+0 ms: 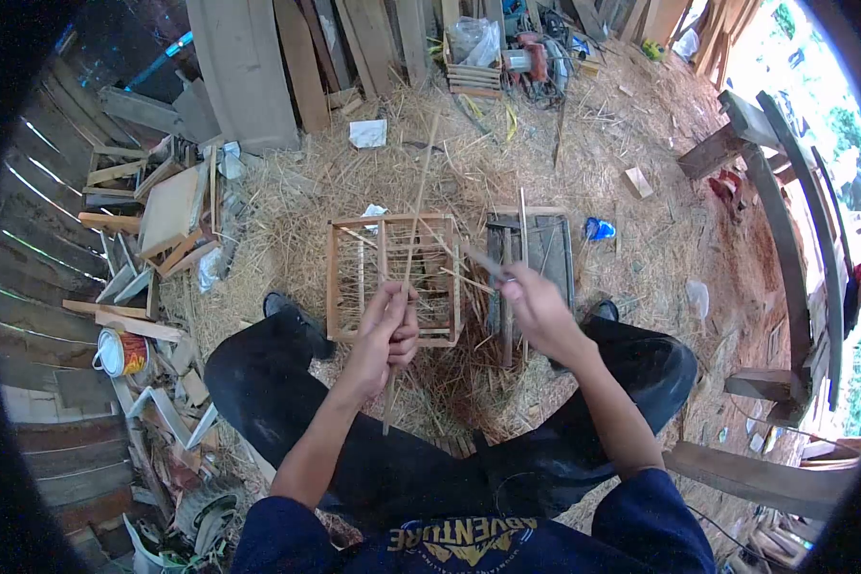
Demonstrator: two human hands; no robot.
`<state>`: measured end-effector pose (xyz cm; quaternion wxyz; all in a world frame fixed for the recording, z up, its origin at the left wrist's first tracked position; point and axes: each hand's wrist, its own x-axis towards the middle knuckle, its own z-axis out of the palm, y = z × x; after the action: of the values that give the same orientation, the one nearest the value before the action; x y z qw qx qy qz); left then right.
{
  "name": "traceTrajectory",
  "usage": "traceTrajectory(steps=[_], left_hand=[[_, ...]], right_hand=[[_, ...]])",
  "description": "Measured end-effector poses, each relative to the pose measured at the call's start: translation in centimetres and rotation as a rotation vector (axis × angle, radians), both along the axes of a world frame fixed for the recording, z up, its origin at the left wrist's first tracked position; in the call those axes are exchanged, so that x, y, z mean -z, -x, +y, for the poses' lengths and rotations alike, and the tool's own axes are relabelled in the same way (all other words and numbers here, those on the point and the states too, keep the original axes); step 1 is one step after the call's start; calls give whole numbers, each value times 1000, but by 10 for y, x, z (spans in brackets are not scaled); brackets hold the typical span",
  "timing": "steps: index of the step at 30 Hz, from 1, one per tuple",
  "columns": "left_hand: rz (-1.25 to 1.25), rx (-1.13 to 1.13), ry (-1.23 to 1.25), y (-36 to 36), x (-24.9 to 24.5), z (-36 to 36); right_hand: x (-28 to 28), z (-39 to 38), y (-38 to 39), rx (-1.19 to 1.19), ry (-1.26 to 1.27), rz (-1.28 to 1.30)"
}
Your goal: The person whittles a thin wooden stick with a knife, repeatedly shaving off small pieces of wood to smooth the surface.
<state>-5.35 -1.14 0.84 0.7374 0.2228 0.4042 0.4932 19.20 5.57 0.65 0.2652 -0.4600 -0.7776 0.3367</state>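
Note:
My left hand [387, 330] is closed around a long thin bamboo strip [419, 196], which runs from beyond the hand down towards my lap. In my right hand [540, 306] is a knife [485, 261], its blurred blade pointing up and left towards the strip. Between my feet, just beyond my left hand, stands an open wooden frame [331, 277] with thin bars across it, like a small cage. To its right lies a dark, low board or stand [555, 263], with a thin upright stick [523, 220] across it.
Shavings cover the ground [478, 177]. A blue can [599, 229] lies right of the dark stand. Scrap wood [172, 210] and a paint bucket [122, 352] are at left. Planks [244, 67] and power tools [536, 59] stand at the back; a wooden bench [784, 249] is at right.

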Motion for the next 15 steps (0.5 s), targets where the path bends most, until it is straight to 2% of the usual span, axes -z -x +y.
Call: traceTrajectory(steps=[2,4,5,8,11,13,15], left_hand=[[14,27,39,-3,1,5],[136,46,49,-9,13,7],[199,57,56,-12,17,7],[228,89,-33,-20,10,8],[95,133,21,-20,0,7],[37,186,1,-19,2,5],[0,221,92,-20,-4,4]], right_hand=[[-2,-6,15,-117,-15,44],[-8,-10,28,-195,-59,32],[-3,-7,31,-220,-158,-3],[-4,-1,35,-244,-217,-41],[-9,6,35,-266,-379,-77],[-9,6,32,-276,-337,-94],[-7,8,29,-289,-340,-101]])
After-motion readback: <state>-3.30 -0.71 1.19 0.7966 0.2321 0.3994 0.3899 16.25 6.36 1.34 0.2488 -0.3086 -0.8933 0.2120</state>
